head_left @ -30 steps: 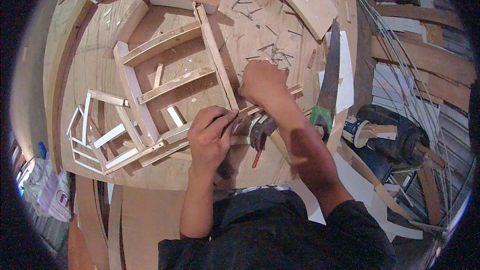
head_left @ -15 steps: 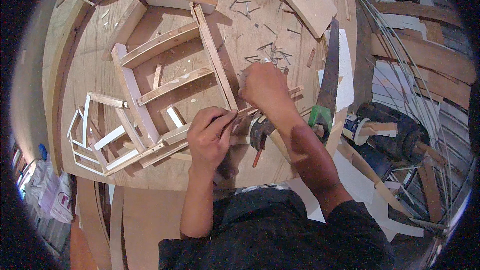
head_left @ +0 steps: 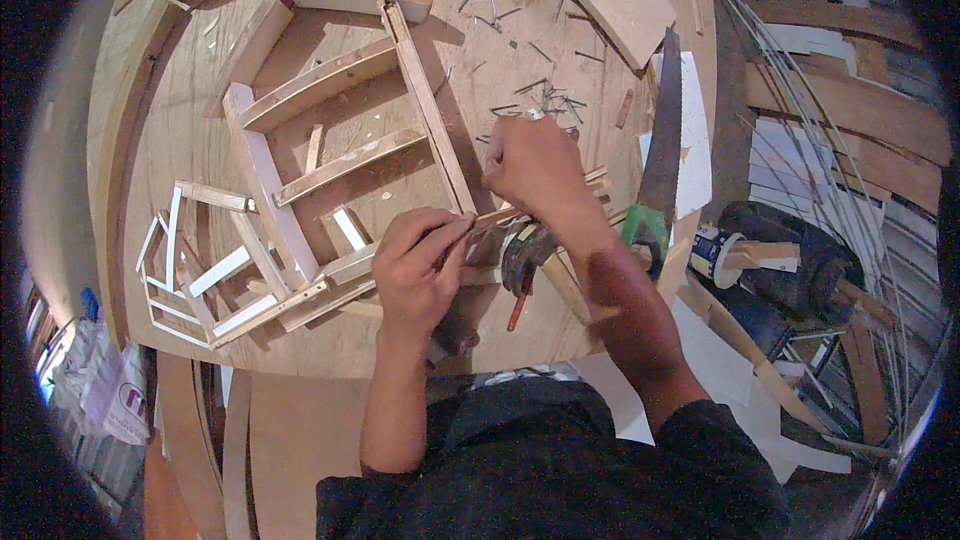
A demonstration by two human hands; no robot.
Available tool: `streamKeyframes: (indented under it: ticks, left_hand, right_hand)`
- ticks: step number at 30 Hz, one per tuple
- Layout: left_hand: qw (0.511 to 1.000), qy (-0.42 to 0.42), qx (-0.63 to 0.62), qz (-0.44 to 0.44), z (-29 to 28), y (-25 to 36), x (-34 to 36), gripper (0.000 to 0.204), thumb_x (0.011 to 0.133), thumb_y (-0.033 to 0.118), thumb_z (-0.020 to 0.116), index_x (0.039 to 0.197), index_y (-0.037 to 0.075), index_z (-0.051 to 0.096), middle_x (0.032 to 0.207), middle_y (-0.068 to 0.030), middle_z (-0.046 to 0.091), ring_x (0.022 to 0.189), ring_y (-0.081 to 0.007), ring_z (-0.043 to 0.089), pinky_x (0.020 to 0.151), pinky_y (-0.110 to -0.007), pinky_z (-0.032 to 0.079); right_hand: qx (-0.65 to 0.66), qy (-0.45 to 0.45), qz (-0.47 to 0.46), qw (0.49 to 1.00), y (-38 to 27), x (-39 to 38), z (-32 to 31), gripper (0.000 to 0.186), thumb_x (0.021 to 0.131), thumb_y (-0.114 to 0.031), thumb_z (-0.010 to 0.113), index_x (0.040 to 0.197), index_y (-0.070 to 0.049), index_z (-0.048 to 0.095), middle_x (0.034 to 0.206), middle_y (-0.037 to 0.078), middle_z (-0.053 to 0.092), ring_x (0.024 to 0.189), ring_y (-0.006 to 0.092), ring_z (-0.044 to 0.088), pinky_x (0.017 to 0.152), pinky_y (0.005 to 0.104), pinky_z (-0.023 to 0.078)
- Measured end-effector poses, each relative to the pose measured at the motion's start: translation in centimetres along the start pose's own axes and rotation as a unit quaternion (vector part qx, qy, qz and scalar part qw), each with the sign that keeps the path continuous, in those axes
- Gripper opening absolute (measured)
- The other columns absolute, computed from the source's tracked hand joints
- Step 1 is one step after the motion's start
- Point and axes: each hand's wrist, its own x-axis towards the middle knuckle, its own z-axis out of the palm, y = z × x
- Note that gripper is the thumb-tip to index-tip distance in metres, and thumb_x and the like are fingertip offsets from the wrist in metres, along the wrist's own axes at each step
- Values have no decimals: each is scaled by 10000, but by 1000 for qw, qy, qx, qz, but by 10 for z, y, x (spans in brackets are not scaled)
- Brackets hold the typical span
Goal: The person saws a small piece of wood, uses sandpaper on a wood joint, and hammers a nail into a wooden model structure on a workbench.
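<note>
My left hand point(head_left: 420, 265) is closed at the near right corner of a wooden frame point(head_left: 430, 115), its thumb and fingertips pinched together. Anything between those fingertips is too small to make out. Over the near edge of a scatter of loose nails point(head_left: 550, 100), my right hand point(head_left: 537, 162) is curled, with its fingers turned away and what they hold hidden. A hammer with a dark head point(head_left: 522, 258) and a wooden handle point(head_left: 565, 290) lies below my right wrist. Beside the head is a thin reddish-brown stick point(head_left: 519, 310). Thin wooden strips pass under my right hand.
A handsaw point(head_left: 660, 130) with a green handle point(head_left: 645, 232) lies right of my right forearm. Smaller white-and-wood frames point(head_left: 215, 270) stand at the left. Curved boards point(head_left: 600, 0) lie along the far edge. Beyond the table's right side are a tin point(head_left: 715, 255) and long thin rods point(head_left: 790, 90).
My right hand has shifted very slightly away from me at the nails. The left hand stays pinched at the frame's corner. The whole view has moved a little.
</note>
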Motion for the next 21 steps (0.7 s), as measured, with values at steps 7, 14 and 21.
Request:
streamKeyframes:
  ticks: [7,14,21]
  left_hand:
    - [1000,-4,15,-8,0,0,-1,260,759,-22,857,1007,48,825,952,-102,743,900,-280,715,790,-380,579]
    - [1000,-2,3,0,1,-1,0,261,759,-23,859,1008,47,823,952,-103,741,901,-284,712,789,-380,577]
    - [1000,2,-1,-5,-1,-2,-2,275,749,-36,855,1009,45,819,959,-101,739,904,-282,713,797,-380,578]
  right_hand:
    - [116,80,-61,988,32,-4,7,202,731,-184,820,889,-61,790,819,139,769,815,333,767,795,431,612]
    - [-44,55,-25,997,24,0,12,116,738,-186,794,822,-115,829,820,169,769,816,363,766,778,448,621]
    - [-99,32,-23,994,4,3,-1,167,717,-198,793,864,-128,828,798,188,753,843,370,770,769,475,623]
